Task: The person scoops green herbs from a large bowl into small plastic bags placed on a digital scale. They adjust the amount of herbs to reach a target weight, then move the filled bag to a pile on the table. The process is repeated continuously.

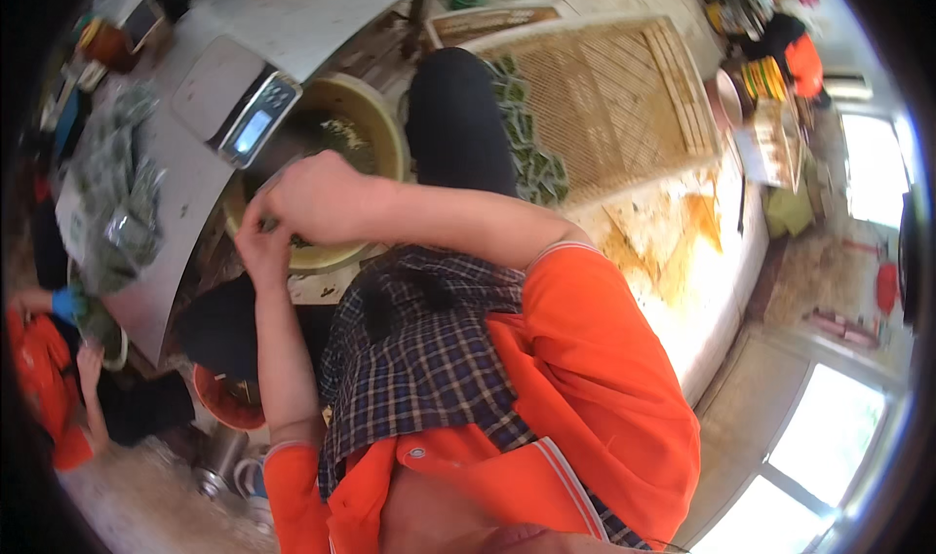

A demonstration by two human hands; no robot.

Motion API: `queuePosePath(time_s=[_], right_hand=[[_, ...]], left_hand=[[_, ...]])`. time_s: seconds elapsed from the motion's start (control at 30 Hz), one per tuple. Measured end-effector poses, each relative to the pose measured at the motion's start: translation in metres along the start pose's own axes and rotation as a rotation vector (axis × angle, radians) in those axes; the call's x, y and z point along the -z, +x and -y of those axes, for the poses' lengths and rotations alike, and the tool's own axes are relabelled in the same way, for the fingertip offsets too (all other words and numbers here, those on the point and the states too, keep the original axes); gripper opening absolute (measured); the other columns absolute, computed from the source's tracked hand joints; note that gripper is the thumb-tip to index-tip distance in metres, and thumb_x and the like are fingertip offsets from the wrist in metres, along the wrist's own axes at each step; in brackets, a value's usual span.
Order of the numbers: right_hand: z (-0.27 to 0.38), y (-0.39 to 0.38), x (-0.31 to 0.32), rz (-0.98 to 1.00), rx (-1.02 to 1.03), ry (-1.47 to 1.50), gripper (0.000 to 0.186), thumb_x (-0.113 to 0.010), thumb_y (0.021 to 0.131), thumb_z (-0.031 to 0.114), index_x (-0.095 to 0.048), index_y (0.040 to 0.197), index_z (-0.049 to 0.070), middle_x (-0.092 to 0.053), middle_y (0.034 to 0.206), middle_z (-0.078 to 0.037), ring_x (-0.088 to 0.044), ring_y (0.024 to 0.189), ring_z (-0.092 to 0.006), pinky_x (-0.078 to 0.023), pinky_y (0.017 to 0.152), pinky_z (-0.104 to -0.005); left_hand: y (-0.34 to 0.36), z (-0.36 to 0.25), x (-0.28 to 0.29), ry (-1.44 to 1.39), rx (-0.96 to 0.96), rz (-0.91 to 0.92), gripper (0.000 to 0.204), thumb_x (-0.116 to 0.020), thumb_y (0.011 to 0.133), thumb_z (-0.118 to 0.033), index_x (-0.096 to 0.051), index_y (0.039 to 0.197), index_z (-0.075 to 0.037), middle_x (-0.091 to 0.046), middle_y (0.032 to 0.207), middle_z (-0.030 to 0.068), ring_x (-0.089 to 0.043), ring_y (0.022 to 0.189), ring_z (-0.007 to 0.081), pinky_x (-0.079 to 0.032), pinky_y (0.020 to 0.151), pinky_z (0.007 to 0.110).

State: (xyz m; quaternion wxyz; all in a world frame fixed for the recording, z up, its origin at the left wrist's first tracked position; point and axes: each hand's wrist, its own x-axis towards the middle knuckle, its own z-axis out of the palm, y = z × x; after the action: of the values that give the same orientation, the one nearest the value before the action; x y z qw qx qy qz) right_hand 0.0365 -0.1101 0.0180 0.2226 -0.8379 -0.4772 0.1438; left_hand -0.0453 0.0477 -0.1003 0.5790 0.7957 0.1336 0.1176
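Note:
My left hand (261, 247) and my right hand (317, 195) meet over the near side of a yellowish round basin (390, 130). The left fingers are bent up against the right ones in a pinch. A small dark green bit shows by the left fingertips, too small to name. Motion blurs my right hand; it is closed, with its back toward me, hiding its fingertips. Dark wet contents with pale bits (346, 135) lie in the basin. Just beyond my hands, a digital scale (219, 91) with a lit display rests on the grey table (322, 13).
Green packets (531, 150) line the left side of a woven tray (614, 106) at the right. Clear bags of green stuff (122, 198) lie on the table. A co-worker in orange (44, 388) sits at the left. A red bucket (219, 398) and a metal flask (222, 457) stand below.

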Motion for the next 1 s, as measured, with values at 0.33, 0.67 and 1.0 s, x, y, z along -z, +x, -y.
queuePosePath(time_s=[0.33,0.67,1.0], right_hand=[[-0.066,-0.098,0.062,-0.735,-0.187,0.070,0.018,-0.074,0.070,0.018,-0.070,0.086,0.011,-0.062,0.082,-0.006,-0.061,0.074,-0.0216,-0.050,0.065,-0.0322],[-0.327,-0.285,-0.057,-0.768,-1.304,-0.288,0.034,-0.056,0.089,0.034,-0.067,0.084,0.002,-0.067,0.079,-0.019,-0.064,0.080,-0.0386,-0.050,0.070,-0.0458],[-0.326,-0.306,-0.094,-0.448,-1.475,0.145,0.043,-0.070,0.080,0.030,-0.061,0.109,-0.001,-0.067,0.102,-0.014,-0.063,0.094,-0.0253,-0.048,0.083,-0.0362]], left_hand=[[0.015,-0.129,-0.036,0.090,-0.293,0.270,0.064,-0.076,0.074,-0.010,-0.050,0.132,-0.007,-0.052,0.133,0.0074,-0.050,0.121,0.0193,-0.043,0.097,0.034],[0.009,-0.020,0.020,0.069,-0.048,0.094,0.030,-0.066,0.083,-0.003,-0.064,0.113,-0.006,-0.057,0.128,0.0077,-0.055,0.115,0.0176,-0.047,0.093,0.031],[0.026,0.025,0.112,0.185,0.080,-0.509,0.031,-0.071,0.081,-0.016,-0.063,0.109,-0.005,-0.065,0.108,0.0067,-0.062,0.094,0.0164,-0.050,0.076,0.028]])
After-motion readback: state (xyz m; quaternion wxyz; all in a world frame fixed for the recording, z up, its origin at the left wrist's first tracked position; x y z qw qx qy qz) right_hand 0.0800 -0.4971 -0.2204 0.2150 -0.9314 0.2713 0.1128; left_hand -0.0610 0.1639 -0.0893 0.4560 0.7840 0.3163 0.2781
